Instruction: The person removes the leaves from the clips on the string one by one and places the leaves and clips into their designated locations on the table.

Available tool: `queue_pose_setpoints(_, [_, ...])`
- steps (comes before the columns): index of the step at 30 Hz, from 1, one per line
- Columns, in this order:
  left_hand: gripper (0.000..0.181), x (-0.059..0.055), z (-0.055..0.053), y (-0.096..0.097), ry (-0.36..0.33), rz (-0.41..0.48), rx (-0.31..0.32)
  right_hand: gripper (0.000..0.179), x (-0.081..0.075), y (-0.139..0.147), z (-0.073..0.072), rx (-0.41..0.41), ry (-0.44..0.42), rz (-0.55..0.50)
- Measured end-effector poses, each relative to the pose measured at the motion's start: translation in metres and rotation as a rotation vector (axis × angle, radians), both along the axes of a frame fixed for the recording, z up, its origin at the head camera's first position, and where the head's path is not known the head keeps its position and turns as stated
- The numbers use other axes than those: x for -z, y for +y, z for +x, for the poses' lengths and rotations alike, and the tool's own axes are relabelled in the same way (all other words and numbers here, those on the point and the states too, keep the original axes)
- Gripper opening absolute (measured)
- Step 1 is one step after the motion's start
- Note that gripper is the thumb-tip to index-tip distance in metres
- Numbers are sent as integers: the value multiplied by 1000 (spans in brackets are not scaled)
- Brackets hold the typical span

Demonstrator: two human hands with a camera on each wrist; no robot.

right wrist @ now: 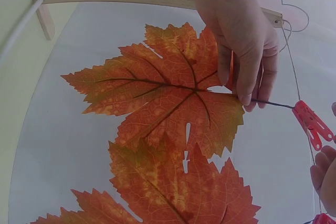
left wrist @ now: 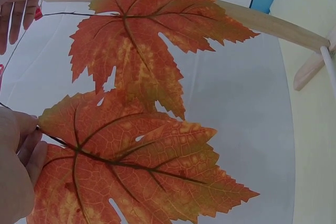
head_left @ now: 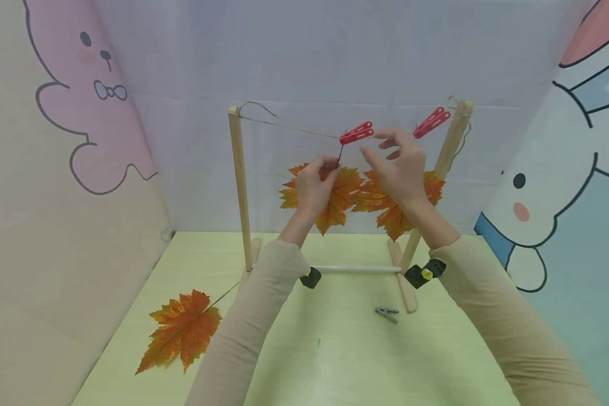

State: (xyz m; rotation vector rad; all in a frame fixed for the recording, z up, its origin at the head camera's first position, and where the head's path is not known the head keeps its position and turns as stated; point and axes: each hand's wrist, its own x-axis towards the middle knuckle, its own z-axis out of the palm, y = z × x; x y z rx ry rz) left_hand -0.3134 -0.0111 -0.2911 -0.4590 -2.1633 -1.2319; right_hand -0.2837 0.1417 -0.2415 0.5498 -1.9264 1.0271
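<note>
My left hand (head_left: 314,186) pinches the dark stem of an orange maple leaf (left wrist: 131,166) between thumb and fingers. The stem's upper end sits in a red clothespin (right wrist: 310,121) clipped on the twine (head_left: 294,128). Just right of that clothespin, my right hand (head_left: 401,166) has its thumb and fingers spread, with nothing between them. A second maple leaf (left wrist: 152,24) hangs beside the first and overlaps it, below another red clothespin (head_left: 431,122) near the right post. My right forearm hides part of this second leaf in the head view.
Two wooden posts (head_left: 239,186) carry the twine, and a white rod (head_left: 355,269) joins their feet. At the left of the table (head_left: 335,361) lies a third maple leaf (head_left: 182,330). One grey clothespin (head_left: 387,313) lies near the right foot (head_left: 406,287).
</note>
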Motion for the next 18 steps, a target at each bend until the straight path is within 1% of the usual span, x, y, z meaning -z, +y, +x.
queue_pose_setpoints(3, [15,0,0,0,4,3,2,34,-3,0,-1,12,-6,-27])
queue_pose_setpoints(6, [15,0,1,1,0,2,5,36,-6,1,-3,9,-29,-37])
queue_pose_setpoints(10, [16,0,1,1,-11,9,10,37,-8,1,-5,7,-99,-43])
queue_pose_setpoints(13, [16,-1,1,2,-18,9,10,37,-9,0,-6,7,-128,-46])
queue_pose_setpoints(18, [17,0,2,2,-24,6,14,38,-9,-1,-9,-6,-111,-38])
